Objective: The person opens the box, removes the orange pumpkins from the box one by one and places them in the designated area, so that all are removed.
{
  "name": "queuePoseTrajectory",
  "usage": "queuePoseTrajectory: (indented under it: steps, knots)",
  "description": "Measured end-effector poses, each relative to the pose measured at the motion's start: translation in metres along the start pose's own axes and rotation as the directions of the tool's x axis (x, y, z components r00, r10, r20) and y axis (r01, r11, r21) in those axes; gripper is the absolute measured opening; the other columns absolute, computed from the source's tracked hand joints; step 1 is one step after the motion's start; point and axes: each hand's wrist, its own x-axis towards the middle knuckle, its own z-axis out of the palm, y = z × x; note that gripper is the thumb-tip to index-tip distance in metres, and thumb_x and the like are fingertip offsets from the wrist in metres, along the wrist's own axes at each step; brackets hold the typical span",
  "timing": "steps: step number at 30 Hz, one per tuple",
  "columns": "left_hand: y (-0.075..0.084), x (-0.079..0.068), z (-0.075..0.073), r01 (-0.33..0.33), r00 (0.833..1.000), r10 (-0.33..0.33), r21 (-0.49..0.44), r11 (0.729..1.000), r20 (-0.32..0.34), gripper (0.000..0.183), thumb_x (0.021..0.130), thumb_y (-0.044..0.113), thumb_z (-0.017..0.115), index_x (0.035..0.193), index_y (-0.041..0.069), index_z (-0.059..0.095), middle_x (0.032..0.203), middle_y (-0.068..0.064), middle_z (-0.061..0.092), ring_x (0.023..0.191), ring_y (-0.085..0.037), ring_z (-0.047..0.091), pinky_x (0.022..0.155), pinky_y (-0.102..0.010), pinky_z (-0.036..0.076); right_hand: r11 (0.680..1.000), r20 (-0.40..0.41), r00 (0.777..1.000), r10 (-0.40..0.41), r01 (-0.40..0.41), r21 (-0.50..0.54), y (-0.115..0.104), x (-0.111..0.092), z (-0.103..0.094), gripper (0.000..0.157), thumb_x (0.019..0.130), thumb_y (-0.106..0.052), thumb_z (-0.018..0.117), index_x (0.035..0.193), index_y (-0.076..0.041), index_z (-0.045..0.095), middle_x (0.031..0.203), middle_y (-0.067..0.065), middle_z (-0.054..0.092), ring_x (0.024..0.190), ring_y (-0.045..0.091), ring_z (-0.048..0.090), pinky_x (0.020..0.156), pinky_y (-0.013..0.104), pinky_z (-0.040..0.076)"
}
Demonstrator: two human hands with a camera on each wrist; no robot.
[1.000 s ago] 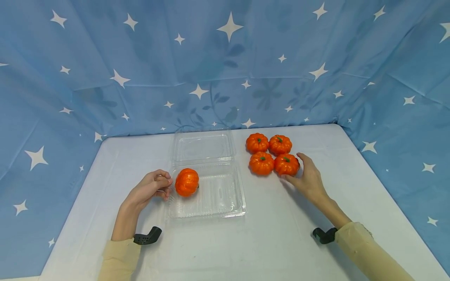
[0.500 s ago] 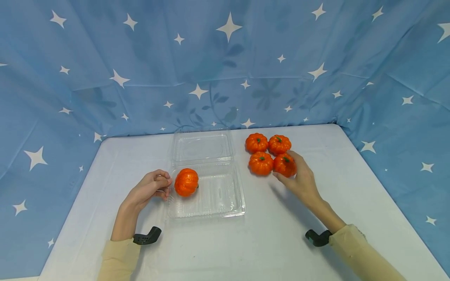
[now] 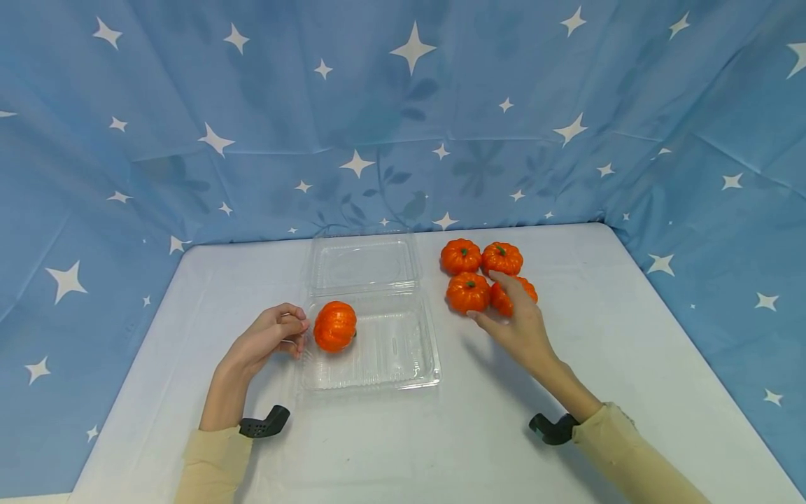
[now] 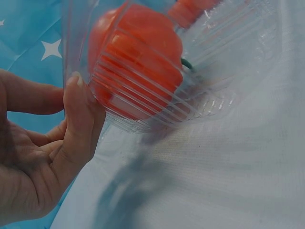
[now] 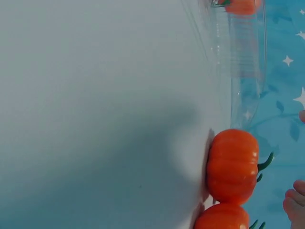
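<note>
A clear plastic clamshell container point(image 3: 393, 360) lies with its lid point(image 3: 365, 262) folded back. My left hand point(image 3: 271, 332) pinches its left rim between thumb and fingers, plainly seen in the left wrist view. Inside, at the left, an orange toy pumpkin point(image 3: 335, 327) rests on its side with its green stem to the right. My right hand point(image 3: 519, 318) is spread above the front right pumpkin point(image 3: 527, 288), partly covering it, and holds nothing. Its fingertips are near the front left pumpkin point(image 3: 467, 294); the right wrist view shows them apart from the pumpkins point(image 5: 232, 166).
Two more pumpkins, one at the back left point(image 3: 460, 256) and one at the back right point(image 3: 502, 258), complete a tight cluster right of the container. A white cloth covers the table point(image 3: 390, 441). A blue star-patterned curtain point(image 3: 390, 112) stands behind and at both sides.
My right hand has moved left, from the right side of the front right pumpkin to above it, towards the front left one. My left hand and the container have stayed still.
</note>
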Motion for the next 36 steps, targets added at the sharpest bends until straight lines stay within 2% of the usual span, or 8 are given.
queuePoseTrajectory:
  steps: [7,14,19,28,36]
  knots:
    - [0.0,0.0,0.0,-0.001,1.0,0.001,0.0,1.0,-0.001,0.024,0.103,0.008,0.054,0.117,-0.009,0.043,0.074,-0.008,0.059,0.061,-0.018,0.058,0.059,-0.031,0.058,0.998,0.031,0.999,0.035,-0.036,0.045,-0.013,0.001,0.007,0.066,0.084,-0.01,0.084,0.141,0.002,0.052,0.142,0.021,0.057,0.128,0.044,0.057,0.093,0.061,0.056]
    - [0.0,0.002,0.0,0.001,1.0,-0.001,-0.005,1.0,0.003,0.024,0.103,0.008,0.054,0.116,-0.009,0.043,0.074,-0.008,0.059,0.062,-0.019,0.058,0.059,-0.032,0.058,0.992,0.086,0.994,0.071,-0.08,0.101,-0.028,0.002,0.015,0.064,0.086,-0.016,0.084,0.139,0.002,0.054,0.141,0.018,0.059,0.131,0.037,0.058,0.109,0.055,0.048]
    - [0.002,0.002,0.001,0.008,1.0,-0.008,-0.002,1.0,0.002,0.024,0.103,0.008,0.054,0.117,-0.009,0.043,0.075,-0.008,0.059,0.062,-0.019,0.058,0.059,-0.031,0.058,0.983,0.136,0.985,0.104,-0.122,0.134,-0.035,0.003,0.023,0.062,0.088,-0.022,0.082,0.14,-0.002,0.055,0.141,0.016,0.06,0.131,0.034,0.059,0.109,0.052,0.049]
    - [0.001,0.002,0.001,0.009,1.0,-0.009,-0.011,1.0,0.001,0.025,0.103,0.008,0.054,0.117,-0.009,0.043,0.074,-0.008,0.059,0.062,-0.018,0.058,0.059,-0.03,0.058,0.964,0.18,0.979,0.095,-0.136,0.228,-0.048,0.005,0.039,0.057,0.09,-0.021,0.08,0.138,-0.001,0.057,0.14,0.016,0.061,0.13,0.035,0.061,0.107,0.052,0.05]
    - [0.001,0.001,0.0,0.006,1.0,-0.006,-0.022,1.0,0.005,0.024,0.103,0.007,0.054,0.116,-0.009,0.042,0.074,-0.008,0.058,0.061,-0.018,0.058,0.059,-0.03,0.058,0.95,0.227,0.97,0.084,-0.147,0.275,-0.058,0.005,0.054,0.054,0.092,-0.022,0.077,0.138,-0.002,0.057,0.14,0.017,0.061,0.131,0.032,0.06,0.11,0.046,0.048]
